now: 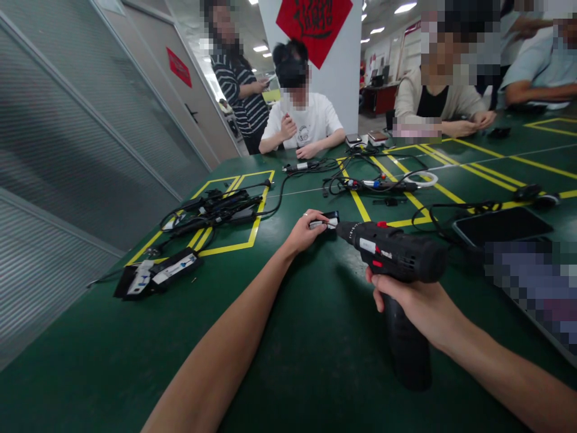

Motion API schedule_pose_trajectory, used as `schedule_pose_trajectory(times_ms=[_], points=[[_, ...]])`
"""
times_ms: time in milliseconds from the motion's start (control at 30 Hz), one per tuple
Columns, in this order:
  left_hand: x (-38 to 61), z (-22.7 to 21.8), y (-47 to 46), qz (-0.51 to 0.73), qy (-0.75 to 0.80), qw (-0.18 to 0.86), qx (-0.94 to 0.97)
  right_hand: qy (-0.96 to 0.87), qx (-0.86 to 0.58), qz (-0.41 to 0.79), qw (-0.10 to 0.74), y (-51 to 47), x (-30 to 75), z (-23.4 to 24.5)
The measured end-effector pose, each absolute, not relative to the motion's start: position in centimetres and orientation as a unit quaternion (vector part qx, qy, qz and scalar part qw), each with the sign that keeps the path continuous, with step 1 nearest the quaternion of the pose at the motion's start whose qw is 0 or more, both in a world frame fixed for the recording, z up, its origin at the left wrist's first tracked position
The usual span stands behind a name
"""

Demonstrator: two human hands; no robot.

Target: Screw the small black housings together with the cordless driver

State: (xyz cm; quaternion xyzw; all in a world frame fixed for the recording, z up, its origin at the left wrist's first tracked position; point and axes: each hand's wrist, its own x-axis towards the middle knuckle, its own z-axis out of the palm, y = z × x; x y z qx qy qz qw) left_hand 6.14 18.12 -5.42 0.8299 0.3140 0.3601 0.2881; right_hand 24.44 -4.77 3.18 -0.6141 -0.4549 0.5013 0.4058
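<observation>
My right hand (412, 300) is wrapped round the grip of a black cordless drill (396, 252) with red buttons, its chuck pointing left. My left hand (303, 231) is stretched out ahead, fingers pinched on a small black and white part (328, 221) lying on the green table (315, 337). The drill's tip sits right at that part. A ring shows on one left finger.
A pile of black cables and adapters (211, 210) lies in a yellow-taped box at left, and opened black devices (155, 273) nearer. More cables and a white ring (421, 178) lie ahead. A dark tablet (500, 225) rests at right. Several people sit or stand at the far edge.
</observation>
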Motion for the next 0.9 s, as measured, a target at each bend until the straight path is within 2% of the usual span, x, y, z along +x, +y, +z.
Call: schedule_pose_trajectory(times_ms=[900], points=[[6.06, -5.48, 18.23, 0.363, 0.321, 0.312, 0.817, -0.461, -0.594, 0.510, 0.417, -4.70, 24.62, 2.77]])
